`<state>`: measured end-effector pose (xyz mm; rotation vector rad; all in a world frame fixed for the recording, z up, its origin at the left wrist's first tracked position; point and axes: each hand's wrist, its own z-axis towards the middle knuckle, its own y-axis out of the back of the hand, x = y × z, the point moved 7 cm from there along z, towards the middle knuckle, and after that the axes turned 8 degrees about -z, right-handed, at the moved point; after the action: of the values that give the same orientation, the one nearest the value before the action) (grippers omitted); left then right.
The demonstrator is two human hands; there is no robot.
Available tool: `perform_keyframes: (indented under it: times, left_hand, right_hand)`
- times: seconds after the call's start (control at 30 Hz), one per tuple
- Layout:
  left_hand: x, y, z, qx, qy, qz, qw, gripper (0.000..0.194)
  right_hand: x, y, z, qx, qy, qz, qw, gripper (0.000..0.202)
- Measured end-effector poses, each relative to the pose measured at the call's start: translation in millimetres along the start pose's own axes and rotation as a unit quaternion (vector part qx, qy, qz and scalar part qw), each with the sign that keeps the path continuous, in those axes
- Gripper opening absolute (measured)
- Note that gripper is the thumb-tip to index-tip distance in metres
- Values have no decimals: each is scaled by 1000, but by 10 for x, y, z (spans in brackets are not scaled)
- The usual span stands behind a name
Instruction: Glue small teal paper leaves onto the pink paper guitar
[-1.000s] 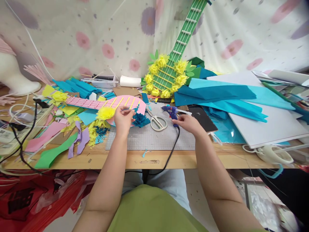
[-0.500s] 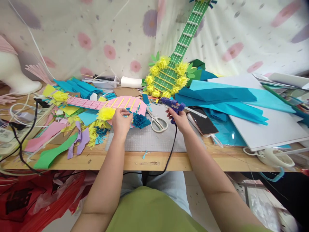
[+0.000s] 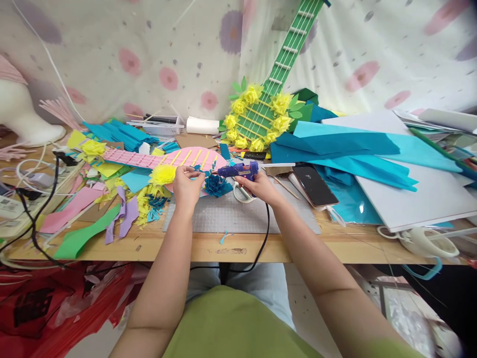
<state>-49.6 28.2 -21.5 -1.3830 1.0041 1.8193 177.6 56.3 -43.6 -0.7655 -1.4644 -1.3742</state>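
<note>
My right hand (image 3: pixel 257 185) is wrapped around a purple glue gun (image 3: pixel 238 170), its nozzle pointing left, close to my left fingertips. A white glue stick juts from its back. My left hand (image 3: pixel 188 186) is closed in a pinch above the pink paper guitar (image 3: pixel 199 155); bits of blue paper (image 3: pixel 201 175) show at its fingertips, partly hidden by the fingers. Just right of that hand, a dark blue paper flower (image 3: pixel 216 186) sits at the guitar's lower edge, with a yellow paper flower (image 3: pixel 163 174) on the other side. Scissors (image 3: pixel 244 194) lie partly covered beneath the glue gun.
A green paper guitar (image 3: pixel 278 69) with yellow flowers leans against the patterned curtain. Blue paper sheets (image 3: pixel 335 146), a phone (image 3: pixel 315 184) and a white cup (image 3: pixel 425 242) lie to the right. Paper scraps (image 3: pixel 87 231) and cables crowd the left. The gun's black cord (image 3: pixel 266 236) hangs over the table edge.
My right hand has brought the glue gun left and turned its nozzle toward my left fingertips, now over the scissors. My left hand has stayed almost still.
</note>
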Motion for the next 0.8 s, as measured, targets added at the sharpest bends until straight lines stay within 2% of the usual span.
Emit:
perform_keyframes:
  times: [0.2, 0.7, 0.8]
  left_hand:
    - [27, -8, 11, 4, -2, -17, 1000, 31]
    - [41, -19, -16, 8, -10, -34, 999, 29]
    - [55, -23, -20, 13, -19, -42, 999, 29]
  right_hand:
    - [21, -3, 0, 4, -15, -6, 1000, 30]
    - [37, -13, 50, -1, 2, -27, 1000, 36]
    - [24, -5, 52, -8, -8, 9, 1000, 37]
